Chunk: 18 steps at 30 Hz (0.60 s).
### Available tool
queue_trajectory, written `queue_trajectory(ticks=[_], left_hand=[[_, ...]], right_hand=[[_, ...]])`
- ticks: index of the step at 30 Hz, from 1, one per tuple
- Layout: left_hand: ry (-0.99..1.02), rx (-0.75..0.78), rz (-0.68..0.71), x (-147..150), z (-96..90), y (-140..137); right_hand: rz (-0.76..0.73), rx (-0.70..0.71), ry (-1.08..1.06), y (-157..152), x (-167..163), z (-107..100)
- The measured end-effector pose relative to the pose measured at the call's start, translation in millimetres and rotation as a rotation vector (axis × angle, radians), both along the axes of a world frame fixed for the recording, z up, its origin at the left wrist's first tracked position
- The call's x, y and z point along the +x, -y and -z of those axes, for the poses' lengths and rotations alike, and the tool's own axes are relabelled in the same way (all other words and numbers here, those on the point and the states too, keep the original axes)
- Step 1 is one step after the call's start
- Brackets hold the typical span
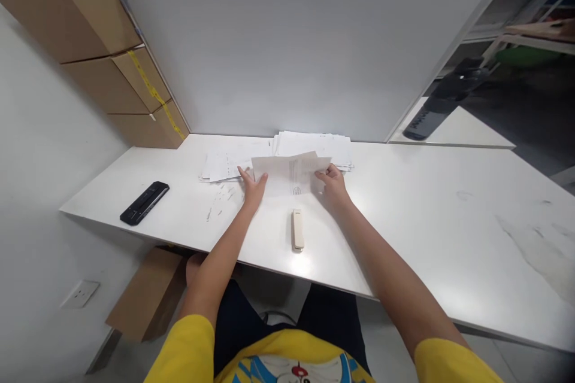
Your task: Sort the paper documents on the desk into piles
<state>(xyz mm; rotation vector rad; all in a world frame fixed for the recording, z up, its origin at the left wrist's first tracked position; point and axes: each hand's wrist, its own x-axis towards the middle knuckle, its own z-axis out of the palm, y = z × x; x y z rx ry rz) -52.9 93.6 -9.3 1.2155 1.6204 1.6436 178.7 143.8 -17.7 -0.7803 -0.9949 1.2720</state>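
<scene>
A white sheet of paper (281, 175) with faint print and a round stamp-like mark stands up from the table, its top edge bent unevenly. My right hand (335, 184) pinches it at the right edge. At the left edge is my left hand (254, 189), thumb and fingers spread apart, the thumb against the sheet's front. A cream stapler (297, 230) lies on the table between my forearms. Behind the sheet rest a stack of papers (318, 143) and, to its left, more loose papers (220, 163).
On the white table (431, 209), a black phone-like device (144, 203) lies at the left. Cardboard boxes (135, 81) are piled in the left corner beside a whiteboard (287, 48). A dark bottle (438, 105) stands back right. Another box (150, 293) sits below the table.
</scene>
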Motion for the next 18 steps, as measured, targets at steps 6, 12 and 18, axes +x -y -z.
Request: queue_trajectory(ticks=[6,12,18], left_hand=[[-0.051,0.311,-0.025,-4,-15.3,10],[0.005,0.505,-0.032,-23,-19.8,2],[-0.029,0.548,-0.072,-28,-15.4,1]], right_hand=[[-0.01,0.049,0.085,13,-10,-18],[0.106,0.143,0.385,27,-30,-16],[0.006,0.116,0.498,35,-40,2]])
